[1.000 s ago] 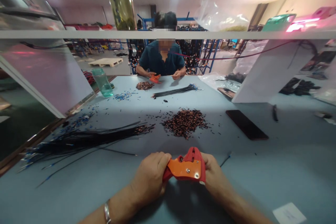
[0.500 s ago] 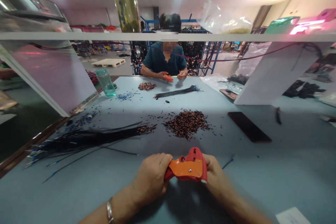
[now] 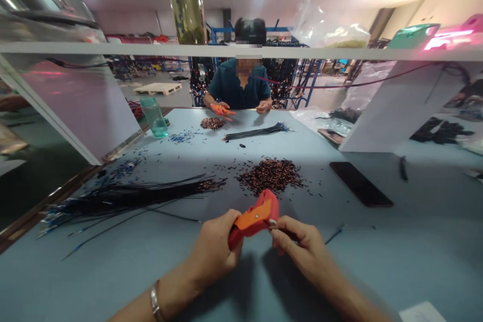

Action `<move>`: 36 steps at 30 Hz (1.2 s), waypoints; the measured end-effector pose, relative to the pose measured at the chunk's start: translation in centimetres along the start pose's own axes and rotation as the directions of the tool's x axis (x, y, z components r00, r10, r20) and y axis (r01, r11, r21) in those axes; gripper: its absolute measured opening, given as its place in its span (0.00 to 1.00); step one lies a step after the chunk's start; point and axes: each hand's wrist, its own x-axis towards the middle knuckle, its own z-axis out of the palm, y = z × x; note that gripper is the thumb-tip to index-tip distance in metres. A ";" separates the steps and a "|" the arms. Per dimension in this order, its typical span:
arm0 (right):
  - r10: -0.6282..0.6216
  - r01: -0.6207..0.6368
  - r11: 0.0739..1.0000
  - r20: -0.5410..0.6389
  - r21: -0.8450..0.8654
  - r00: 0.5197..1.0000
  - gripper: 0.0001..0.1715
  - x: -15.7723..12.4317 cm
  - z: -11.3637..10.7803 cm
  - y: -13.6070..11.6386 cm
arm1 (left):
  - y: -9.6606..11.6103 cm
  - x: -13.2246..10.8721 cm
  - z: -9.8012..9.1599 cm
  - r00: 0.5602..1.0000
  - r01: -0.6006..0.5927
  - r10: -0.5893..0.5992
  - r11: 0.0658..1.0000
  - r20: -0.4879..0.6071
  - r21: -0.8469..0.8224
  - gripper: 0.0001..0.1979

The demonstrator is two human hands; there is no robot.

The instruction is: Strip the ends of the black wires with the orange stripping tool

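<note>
In the head view, my left hand is wrapped round the handles of a red and orange wire stripper, its head pointing up and to the right. At the tool's near right side, my right hand pinches a thin black wire. The wire's blue-tipped tail sticks out beyond the hand, and its other end is hidden at the fingers. Just past the tool lies a heap of short black and copper-coloured wire scraps. A bundle of black wires with blue ends rests to the left.
A dark phone lies at right. Across the table, a co-worker holds an orange tool near another scrap pile and wire bundle. A green bottle stands at left; a white shelf spans above.
The wire stripper has turned and shifted up and left in my left hand. My right hand's fingers, formerly behind its head, now show at its side. The co-worker's tool has moved left.
</note>
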 end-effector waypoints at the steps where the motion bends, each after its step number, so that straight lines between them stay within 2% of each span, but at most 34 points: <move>1: 0.021 -0.021 1.000 -0.001 0.000 1.000 0.14 0.0 0.0 0.0 | 0.1 0.1 -0.2 0.999 0.043 -0.042 0.997 0.015 -0.068 0.03; 3: 0.029 -0.029 1.000 -0.009 -0.009 1.000 0.14 0.0 0.1 -0.1 | 0.2 0.3 -0.7 0.994 0.106 -0.099 0.972 0.043 -0.212 0.04; 6: -0.012 0.011 0.999 -0.027 -0.034 1.000 0.14 0.1 0.1 -0.2 | 0.4 0.6 -0.9 0.980 0.197 -0.157 0.874 0.125 -0.444 0.11; 8: -0.017 0.016 0.999 -0.030 -0.031 0.999 0.14 0.1 0.0 -0.1 | 0.5 0.7 -0.8 0.947 0.316 -0.199 0.725 0.254 -0.611 0.15; 10: 0.009 -0.009 1.000 -0.033 -0.012 0.999 0.13 0.1 -0.1 0.0 | 0.5 0.6 -0.5 0.898 0.438 -0.209 0.522 0.388 -0.732 0.17; 12: 0.044 -0.043 0.999 -0.047 0.022 0.998 0.12 0.1 -0.2 0.0 | 0.6 0.5 -0.2 0.859 0.511 -0.195 0.334 0.473 -0.792 0.19; 14: 0.066 -0.063 0.996 -0.058 0.056 0.996 0.12 0.0 -0.4 0.1 | 0.7 0.2 -0.1 0.832 0.554 -0.167 0.186 0.529 -0.812 0.19; 16: 0.068 -0.064 0.995 -0.058 0.073 0.996 0.12 -0.1 -0.6 0.1 | 0.9 0.0 -0.1 0.804 0.592 -0.126 0.081 0.580 -0.802 0.19; 18: 0.047 -0.043 0.996 -0.049 0.075 0.998 0.12 -0.2 -0.7 0.1 | 1.2 -0.2 -0.1 0.783 0.621 -0.083 0.035 0.617 -0.783 0.20; 20: 0.017 -0.014 0.998 -0.038 0.063 0.999 0.13 -0.3 -0.7 0.0 | 1.5 -0.3 -0.1 0.770 0.638 -0.055 0.055 0.636 -0.768 0.20; 23: -0.013 0.014 0.999 -0.024 0.042 1.000 0.14 -0.4 -0.6 -0.3 | 1.6 -0.4 0.1 0.764 0.641 -0.021 0.145 0.645 -0.754 0.20; 25: -0.013 0.013 0.999 -0.024 0.030 1.000 0.15 -0.4 -0.5 -0.6 | 1.6 -0.4 0.2 0.779 0.611 -0.004 0.228 0.626 -0.758 0.20; 28: 0.013 -0.014 1.000 -0.043 -0.004 0.999 0.15 -0.3 -0.6 -0.8 | 1.7 -0.4 0.0 0.838 0.504 -0.017 0.406 0.545 -0.763 0.20; 31: 0.068 -0.068 0.998 -0.082 0.001 0.994 0.16 -0.1 -0.9 -0.7 | 1.3 -0.3 -0.4 0.930 0.288 -0.039 0.695 0.365 -0.659 0.15; 33: 0.131 -0.126 0.990 -0.085 0.056 0.988 0.16 0.1 -0.9 -0.6 | 0.8 -0.2 -0.6 0.980 0.077 0.016 0.887 0.197 -0.456 0.08; 34: 0.167 -0.160 0.982 -0.074 0.100 0.983 0.16 0.1 -0.9 -0.6 | 0.4 -0.1 -0.6 0.989 -0.037 0.080 0.948 0.125 -0.316 0.06; 36: 0.237 -0.225 0.952 -0.037 0.208 0.971 0.16 0.2 -0.7 -0.6 | -0.3 0.0 -0.4 0.970 -0.240 0.242 0.970 0.039 -0.037 0.12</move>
